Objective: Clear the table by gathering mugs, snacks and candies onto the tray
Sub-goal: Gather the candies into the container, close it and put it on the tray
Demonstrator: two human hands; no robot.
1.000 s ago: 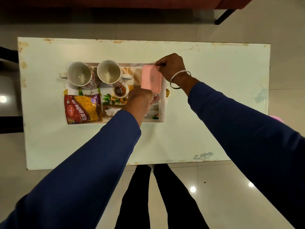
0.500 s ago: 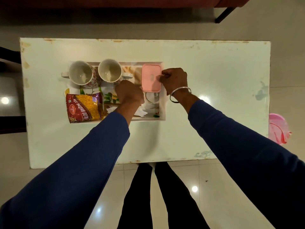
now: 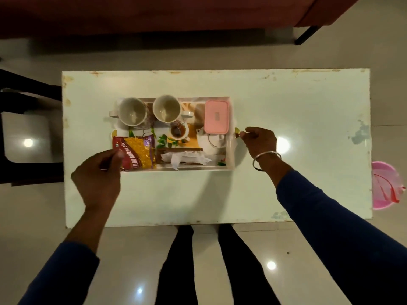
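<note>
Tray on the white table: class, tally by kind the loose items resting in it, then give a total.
White ceramic mugs: 2
Pink rectangular lidded box: 1
Red and yellow snack packet: 1
Small white bowl with dark contents: 1
Total: 5

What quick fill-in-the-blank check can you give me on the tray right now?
1. The number of mugs standing on the tray is ____.
2. The pink box lies in the tray's far ____ corner.
3. The snack packet lies at the tray's ____ end, by the left hand.
4. The right hand is at the tray's ____ handle.

Missing words: two; right; left; right
</note>
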